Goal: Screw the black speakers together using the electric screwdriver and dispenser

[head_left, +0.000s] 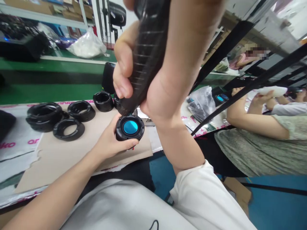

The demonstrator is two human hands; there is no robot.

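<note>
Cardboard (59, 159) lies flat beneath the work. Above it slants a black ridged tool (150, 48), clamped in the right hand (160, 88). The left hand (115, 137) grips a round black housing (140, 130) over the cardboard, thumb along its near side; whether the tool's lower end touches the far rim, I cannot tell. Black rings (44, 123) sit to the left, and a blue lens (130, 127) faces up from the housing's middle.

A workshop with an assembly-bench look, matching black rings (86, 116) lay on cardboard (59, 156) at left, a black hand tool (150, 48) pointed down at top centre, loaded shelves (45, 14) stood upper left, a co-worker (254, 153) was at right.
</note>
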